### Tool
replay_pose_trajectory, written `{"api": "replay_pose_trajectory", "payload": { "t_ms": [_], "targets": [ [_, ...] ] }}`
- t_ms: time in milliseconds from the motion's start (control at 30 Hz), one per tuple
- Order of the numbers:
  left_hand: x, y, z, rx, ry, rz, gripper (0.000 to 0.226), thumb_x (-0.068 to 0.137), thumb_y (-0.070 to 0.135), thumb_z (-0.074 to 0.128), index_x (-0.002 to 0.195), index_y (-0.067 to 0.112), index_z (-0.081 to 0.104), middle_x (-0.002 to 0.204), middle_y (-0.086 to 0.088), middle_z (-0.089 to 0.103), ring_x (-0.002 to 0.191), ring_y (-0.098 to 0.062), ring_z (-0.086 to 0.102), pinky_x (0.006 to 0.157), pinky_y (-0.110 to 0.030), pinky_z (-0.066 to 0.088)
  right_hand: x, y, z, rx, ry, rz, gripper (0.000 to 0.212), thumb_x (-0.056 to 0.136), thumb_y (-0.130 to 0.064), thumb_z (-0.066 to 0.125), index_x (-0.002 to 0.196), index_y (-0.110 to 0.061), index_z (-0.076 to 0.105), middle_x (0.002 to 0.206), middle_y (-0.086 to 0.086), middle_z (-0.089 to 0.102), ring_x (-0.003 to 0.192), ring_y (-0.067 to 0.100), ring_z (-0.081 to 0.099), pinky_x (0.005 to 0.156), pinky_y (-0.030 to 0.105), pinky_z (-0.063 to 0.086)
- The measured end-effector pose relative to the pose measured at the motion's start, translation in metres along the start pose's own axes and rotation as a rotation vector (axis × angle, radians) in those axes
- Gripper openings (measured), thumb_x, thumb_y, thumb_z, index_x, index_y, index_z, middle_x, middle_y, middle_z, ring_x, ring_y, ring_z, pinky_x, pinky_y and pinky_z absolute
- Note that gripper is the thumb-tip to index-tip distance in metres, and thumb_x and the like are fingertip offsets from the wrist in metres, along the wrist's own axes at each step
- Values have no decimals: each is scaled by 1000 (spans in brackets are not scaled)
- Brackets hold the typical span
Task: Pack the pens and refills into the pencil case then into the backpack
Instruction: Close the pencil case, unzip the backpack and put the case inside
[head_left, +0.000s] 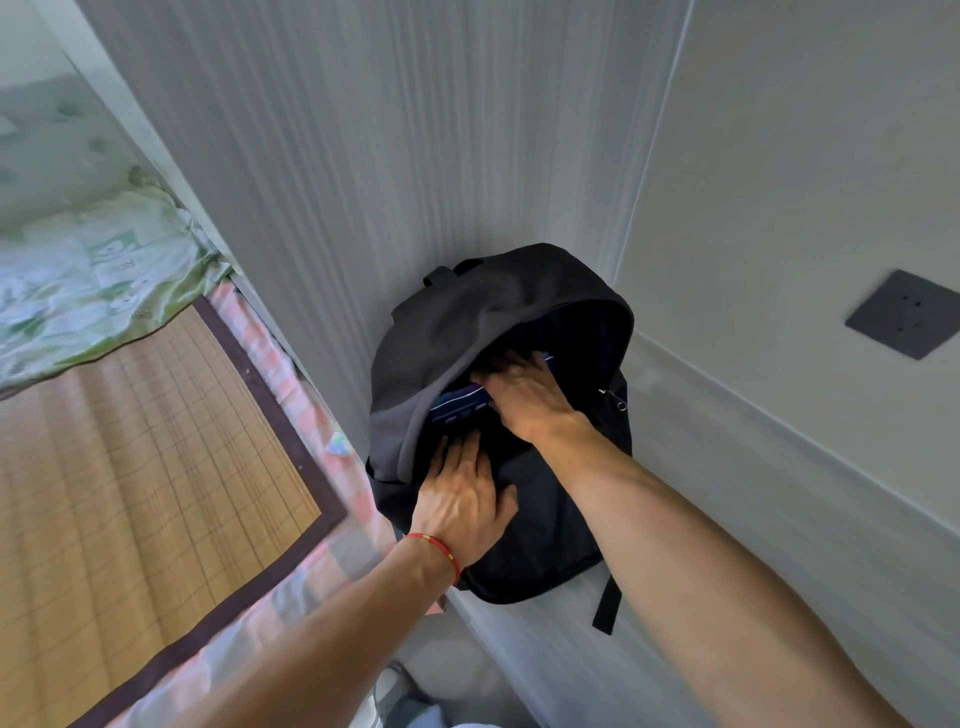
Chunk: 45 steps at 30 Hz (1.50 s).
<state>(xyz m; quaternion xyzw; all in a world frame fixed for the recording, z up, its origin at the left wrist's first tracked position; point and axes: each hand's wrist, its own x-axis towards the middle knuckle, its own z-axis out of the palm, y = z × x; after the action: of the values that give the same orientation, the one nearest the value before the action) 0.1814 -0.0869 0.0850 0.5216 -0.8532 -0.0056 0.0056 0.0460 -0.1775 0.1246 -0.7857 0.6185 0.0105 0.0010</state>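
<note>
Lying at far left: green patterned bedding (98, 280), then a woven bamboo mat (135, 467). Left hand (462, 499), red string bracelet (439, 552) at wrist, fingers spread flat on black backpack (530, 530) below its mouth. Blue pencil case (460, 408) sits inside the opening. Right hand (530, 397) presses it, fingers extended. Wall socket (906, 313) at right.

I've got the backpack (498, 415) propped against the wall (363, 156) on a ledge right of the bed (156, 441), pencil case (460, 410) inside its open mouth, left hand (462, 499) before it, right hand (524, 395) on top.
</note>
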Motion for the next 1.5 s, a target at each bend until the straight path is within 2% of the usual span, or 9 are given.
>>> {"api": "replay_pose_trajectory", "payload": {
  "t_ms": [200,433,533,733,900,1100,1333,1433,1500],
  "targets": [
    [7,2,-6,-85,-2,-76,78,98,60,18,148,2,33,157,-14,33,147,-28,24,123,-37,14,-10,17,8,106,154,-107,62,84,-4,69,138,-31,52,133,0,60,127,24,54,115,40,32],
    [12,1,-11,-99,19,-93,77,97,61,17,145,4,39,152,-10,41,143,-25,30,124,-36,17,-9,23,13,147,77,-134,51,94,-13,59,140,-34,55,137,2,53,129,25,46,111,39,34],
    [9,1,-10,-71,15,-85,77,98,60,17,146,4,38,153,-9,40,144,-23,30,125,-37,13,-13,26,18,179,36,-128,58,93,-6,58,143,-34,53,140,2,47,128,25,42,111,39,35],
    [8,-1,-8,-37,16,-87,76,97,60,17,147,6,37,155,-9,38,145,-22,29,125,-39,13,-31,33,26,154,188,-143,53,92,-18,58,143,-32,54,134,2,52,120,25,53,107,40,39],
    [10,-1,-11,-76,46,-96,74,97,59,22,147,6,36,153,-9,41,144,-21,32,123,-35,19,-34,33,28,151,20,-128,52,98,-35,41,150,-36,43,152,-2,39,133,23,49,122,46,21],
    [15,-3,-16,-89,89,-94,70,97,57,26,145,7,39,150,-7,45,142,-19,35,122,-33,19,-24,29,12,166,-242,-107,57,97,-47,31,153,-41,35,159,-4,30,146,20,36,124,57,0],
    [14,-3,-14,-108,138,-75,64,96,53,37,135,5,52,141,-9,55,135,-22,45,122,-34,24,-15,16,4,136,-388,-91,60,95,-51,33,154,-41,32,163,-2,26,151,21,26,124,55,-6],
    [17,-8,-14,-94,124,-72,66,95,55,36,139,7,47,145,-7,50,138,-21,40,122,-32,20,-12,15,1,128,-438,-82,62,95,-52,35,155,-40,30,165,-3,22,153,20,21,124,55,-8],
    [18,-11,-13,-85,108,-68,68,95,55,33,144,8,40,150,-6,44,141,-20,35,123,-32,16,-13,14,0,135,-357,-83,62,93,-52,42,152,-38,37,163,-3,28,150,21,27,125,53,-2]
  ]
}}
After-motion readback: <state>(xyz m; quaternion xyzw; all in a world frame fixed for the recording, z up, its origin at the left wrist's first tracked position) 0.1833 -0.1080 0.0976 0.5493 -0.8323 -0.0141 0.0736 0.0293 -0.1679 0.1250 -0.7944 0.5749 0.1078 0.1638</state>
